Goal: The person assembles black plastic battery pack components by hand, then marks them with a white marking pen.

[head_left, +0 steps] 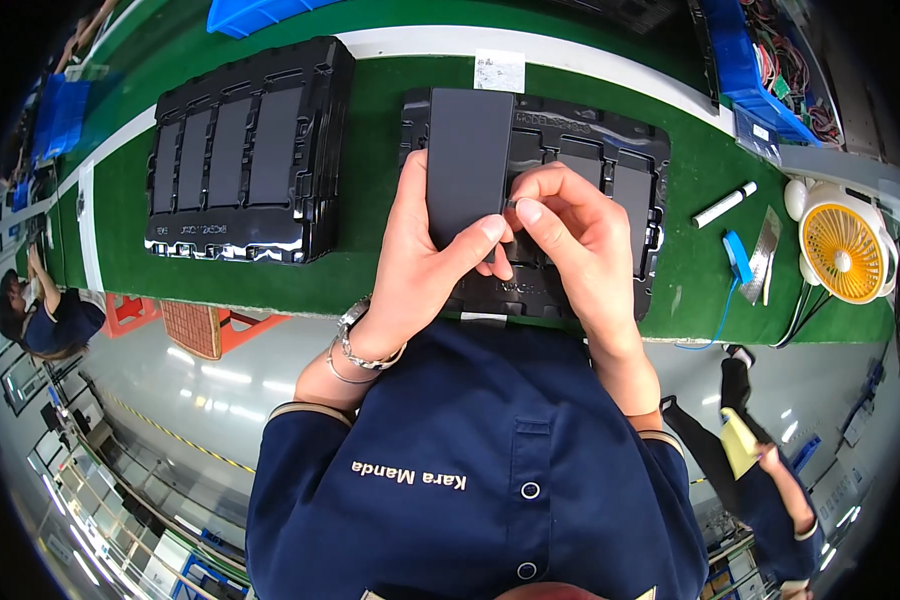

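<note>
trays (pixel 240 245) hold dark slabs (pixel 275 150) while left hand (pixel 420 268) holds another slab (pixel 468 150)

This is a factory workshop: green counter (pixel 370 125), black moulded trays (pixel 270 240), a blue bin (pixel 746 85) of what looks like wiring, and striped floor tape (pixel 180 433).

Glossy grey floor (pixel 245 400) with light reflections (pixel 225 375) lies beside a green-topped workbench (pixel 372 130) and red stool (pixel 130 313).
</note>
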